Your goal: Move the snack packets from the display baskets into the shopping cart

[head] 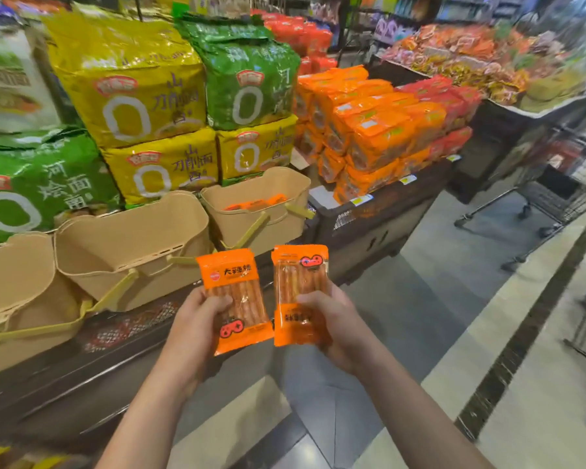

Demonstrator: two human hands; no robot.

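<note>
Each of my hands holds one orange snack packet in front of me, above the aisle floor. My left hand (197, 321) grips the left packet (236, 292), which is upright. My right hand (332, 319) grips the right packet (300, 282), which is turned upside down. Three tan display baskets stand on the low dark shelf: the far one (271, 228) has more orange packets (256, 204) inside, while the middle one (139, 245) and the near left one (17, 279) show no packets from here. The wire shopping cart (555, 198) stands at the right, beyond my right hand.
Big yellow and green noodle bags (142, 96) are stacked behind the baskets. Stacks of orange and red packets (379, 130) fill a dark stand to the right, with a table of mixed snacks (481, 59) behind. Tiled floor (420, 299) lies between the stand and me.
</note>
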